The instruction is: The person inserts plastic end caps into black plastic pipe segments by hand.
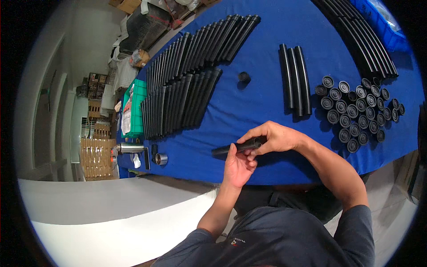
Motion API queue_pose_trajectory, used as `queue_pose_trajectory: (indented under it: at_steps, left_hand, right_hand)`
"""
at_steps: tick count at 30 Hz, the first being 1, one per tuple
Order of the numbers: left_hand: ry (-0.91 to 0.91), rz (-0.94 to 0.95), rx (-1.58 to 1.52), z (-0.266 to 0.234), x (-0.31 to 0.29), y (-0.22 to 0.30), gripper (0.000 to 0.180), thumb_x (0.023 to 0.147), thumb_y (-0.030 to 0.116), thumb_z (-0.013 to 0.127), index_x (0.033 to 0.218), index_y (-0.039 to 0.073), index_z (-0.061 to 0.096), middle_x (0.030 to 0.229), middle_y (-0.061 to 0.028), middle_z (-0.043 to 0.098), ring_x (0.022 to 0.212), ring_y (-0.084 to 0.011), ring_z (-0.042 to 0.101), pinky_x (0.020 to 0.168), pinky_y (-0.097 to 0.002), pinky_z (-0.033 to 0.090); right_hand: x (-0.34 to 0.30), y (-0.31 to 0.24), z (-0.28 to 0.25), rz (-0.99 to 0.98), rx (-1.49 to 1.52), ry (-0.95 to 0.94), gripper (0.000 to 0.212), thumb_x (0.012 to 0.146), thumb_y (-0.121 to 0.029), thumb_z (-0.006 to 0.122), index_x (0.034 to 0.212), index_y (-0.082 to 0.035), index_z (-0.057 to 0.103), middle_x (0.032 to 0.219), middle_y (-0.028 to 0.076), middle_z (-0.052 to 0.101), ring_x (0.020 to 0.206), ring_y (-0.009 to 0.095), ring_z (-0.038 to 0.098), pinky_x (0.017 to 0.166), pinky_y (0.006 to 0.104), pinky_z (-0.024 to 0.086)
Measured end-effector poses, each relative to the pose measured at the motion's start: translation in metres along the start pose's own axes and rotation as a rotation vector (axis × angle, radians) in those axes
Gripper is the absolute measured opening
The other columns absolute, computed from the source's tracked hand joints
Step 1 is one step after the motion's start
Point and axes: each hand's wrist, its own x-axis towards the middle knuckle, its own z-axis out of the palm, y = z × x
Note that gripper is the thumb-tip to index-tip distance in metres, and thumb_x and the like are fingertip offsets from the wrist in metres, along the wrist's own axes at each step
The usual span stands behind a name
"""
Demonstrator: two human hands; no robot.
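Observation:
A short black tube [224, 150] is held above the near edge of the blue-covered table, its hollow end turned to the right. My left hand [239, 167] grips it from below, thumb lying along its side. Around the open right end curl the fingers of my right hand [278, 137]; whether a small part sits between them is hidden. Farther right lie many round black caps [351, 111] with ringed faces. One lone black cap [243, 77] rests ahead of my hands, and three loose black tubes [295, 80] lie side by side beyond my right hand.
Two rows of black tubes [178, 102] fill the left side. More long tubes [356, 35] lie far right by a blue bin [387, 26]. A green crate [136, 109], a metal flask [131, 147] and a steel cup [161, 159] stand at the left edge.

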Motion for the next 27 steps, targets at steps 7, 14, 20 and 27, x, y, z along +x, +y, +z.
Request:
queue_pose_trajectory:
  at_steps: [7,14,20,27]
  left_hand:
    - [0.067,0.512,0.711,0.038,0.071,0.078,0.03,0.097,0.032,0.059,0.094,0.002,0.063,0.126,-0.0166,0.06,0.095,-0.0249,0.066,0.08,-0.041,0.056]
    - [0.004,0.269,0.737,0.062,0.161,0.094,0.058,0.095,0.037,0.065,0.133,-0.003,0.049,0.087,-0.0026,0.055,0.095,-0.0275,0.068,0.07,-0.0362,0.06]
    - [-0.002,0.286,0.676,0.055,0.169,0.091,0.055,0.097,0.038,0.06,0.132,-0.003,0.05,0.102,-0.0072,0.061,0.104,-0.031,0.066,0.081,-0.0408,0.059]
    - [-0.108,0.341,0.618,0.061,0.082,0.041,0.033,0.099,0.034,0.057,0.096,0.001,0.062,0.152,-0.0143,0.04,0.121,-0.0296,0.058,0.096,-0.0418,0.052]
  right_hand:
    - [0.003,0.009,-0.012,0.036,-0.08,0.368,0.049,0.087,-0.005,0.064,0.134,0.002,0.051,0.075,-0.002,0.055,0.062,0.005,0.051,0.052,0.022,0.044]
    - [0.005,0.01,-0.012,0.016,0.041,0.636,0.04,0.082,-0.003,0.063,0.121,0.004,0.058,0.071,-0.001,0.055,0.063,0.006,0.052,0.058,0.0248,0.045]
    - [0.011,0.012,-0.01,0.019,0.041,0.67,0.036,0.088,-0.009,0.062,0.122,0.002,0.056,0.074,-0.001,0.056,0.063,0.007,0.054,0.055,0.0239,0.045]
    - [0.002,0.01,-0.011,-0.158,-0.377,0.882,0.056,0.084,-0.027,0.073,0.129,0.0,0.053,0.104,0.018,0.061,0.091,0.027,0.062,0.078,0.0383,0.052]
